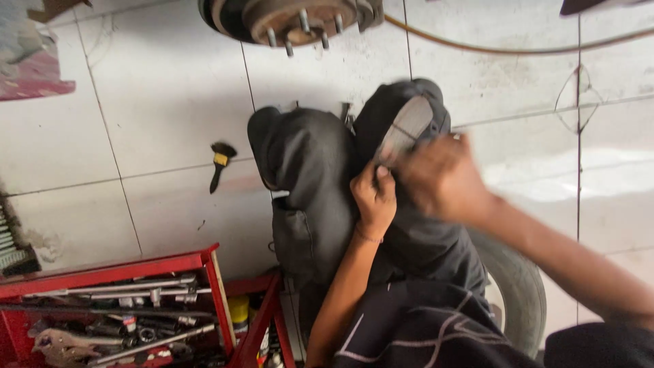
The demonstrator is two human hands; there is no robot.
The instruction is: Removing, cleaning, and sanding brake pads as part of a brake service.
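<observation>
At the lower left edge of the tiled floor (170, 102) stands a red toolbox (136, 300) full of sockets and extension bars, and a small yellow-banded brush (219, 162) lies on the tiles beyond it. The left hand (373, 197) is curled around the lower end of a grey brake pad (407, 128), bracing it on the dark-trousered knee. The right hand (443, 178) is blurred over the pad, so I cannot tell its grip. Rubbing a pad face well probably calls for a firm brace and even strokes. A wheel hub (293, 19) with studs is cut off by the top edge; a tyre (518, 293) is half hidden behind the leg.
</observation>
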